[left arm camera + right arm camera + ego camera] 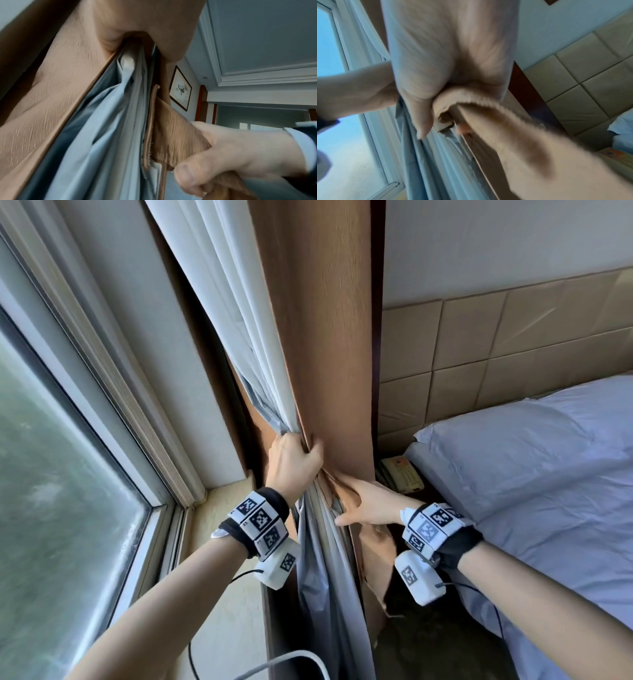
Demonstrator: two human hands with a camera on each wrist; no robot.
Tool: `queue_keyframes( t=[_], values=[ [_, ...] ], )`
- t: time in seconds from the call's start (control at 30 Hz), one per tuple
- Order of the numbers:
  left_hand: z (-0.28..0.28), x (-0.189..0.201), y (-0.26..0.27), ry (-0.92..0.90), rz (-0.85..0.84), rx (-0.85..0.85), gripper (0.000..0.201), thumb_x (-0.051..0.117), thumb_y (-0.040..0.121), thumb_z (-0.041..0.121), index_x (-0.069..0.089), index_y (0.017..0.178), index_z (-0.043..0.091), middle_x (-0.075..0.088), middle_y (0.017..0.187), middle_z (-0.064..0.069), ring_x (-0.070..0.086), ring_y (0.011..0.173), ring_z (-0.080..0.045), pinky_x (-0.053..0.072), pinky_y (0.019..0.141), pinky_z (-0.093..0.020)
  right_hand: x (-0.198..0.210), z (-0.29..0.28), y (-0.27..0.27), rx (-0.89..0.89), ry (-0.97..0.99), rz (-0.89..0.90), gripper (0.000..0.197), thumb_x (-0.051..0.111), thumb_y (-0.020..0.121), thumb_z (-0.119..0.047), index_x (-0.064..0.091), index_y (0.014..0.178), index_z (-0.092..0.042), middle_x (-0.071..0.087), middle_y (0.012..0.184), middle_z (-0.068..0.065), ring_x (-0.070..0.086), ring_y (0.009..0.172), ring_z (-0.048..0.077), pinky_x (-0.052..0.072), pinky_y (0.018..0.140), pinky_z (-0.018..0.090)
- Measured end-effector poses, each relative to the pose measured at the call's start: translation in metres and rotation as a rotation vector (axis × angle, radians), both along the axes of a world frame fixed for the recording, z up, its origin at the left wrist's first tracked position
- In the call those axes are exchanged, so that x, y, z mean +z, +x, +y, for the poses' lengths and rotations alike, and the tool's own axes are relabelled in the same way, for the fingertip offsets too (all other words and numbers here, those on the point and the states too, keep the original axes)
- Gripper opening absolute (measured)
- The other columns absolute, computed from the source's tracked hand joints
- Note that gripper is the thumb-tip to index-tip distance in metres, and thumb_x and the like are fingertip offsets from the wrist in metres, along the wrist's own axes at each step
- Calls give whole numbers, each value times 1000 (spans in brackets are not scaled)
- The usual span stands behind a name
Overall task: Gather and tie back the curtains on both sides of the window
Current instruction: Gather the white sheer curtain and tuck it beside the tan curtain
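Note:
A brown curtain [318,337] with pale grey lining [318,577] hangs bunched at the right side of the window. My left hand [294,460] grips the gathered folds at about sill height, fingers curled round the bundle; its thumb shows in the right wrist view [419,119]. Just below and to the right, my right hand [366,503] holds a brown ribbed tie-back band [178,135] against the bundle. In the left wrist view the right hand [231,155] pinches this band between thumb and fingers. The band [505,128] runs across the front of the curtain.
The window glass [51,474] and its sill [222,508] lie to the left. A bed with a grey pillow [513,460] stands close on the right, below a padded headboard [479,344]. A telephone [402,474] sits in the gap behind the curtain. Cables hang from both wrists.

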State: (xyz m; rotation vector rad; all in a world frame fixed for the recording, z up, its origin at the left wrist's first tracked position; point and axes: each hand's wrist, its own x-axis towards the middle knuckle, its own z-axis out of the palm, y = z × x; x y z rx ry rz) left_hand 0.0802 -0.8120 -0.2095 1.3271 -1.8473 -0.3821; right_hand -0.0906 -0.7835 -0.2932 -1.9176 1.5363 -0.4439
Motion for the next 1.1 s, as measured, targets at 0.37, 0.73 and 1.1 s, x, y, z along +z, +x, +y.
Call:
queue_keyframes(
  t=[0.37,0.73,1.1],
  values=[
    [-25,-3,15,27,-31,46,42,55,81,28,31,50,13,41,49,-1,40,49,-19,33,49,-26,16,46,20,-172,-214,-134,24,66,82,-40,56,103,-33,67,94,-2,63,86,16,54,81,45],
    [-18,-2,24,-3,-225,-17,30,56,84,14,39,59,10,53,69,-10,45,69,-26,34,64,-28,13,4,-32,-461,-51,-62,84,71,79,-46,26,147,-25,37,149,9,40,133,24,36,109,40],
    [-14,0,12,23,-209,47,25,56,83,14,44,64,5,52,70,-9,45,70,-26,33,64,-28,68,-32,-17,-478,-423,-288,28,67,81,-18,57,107,-17,64,83,-5,61,74,8,53,73,32]
  ],
)
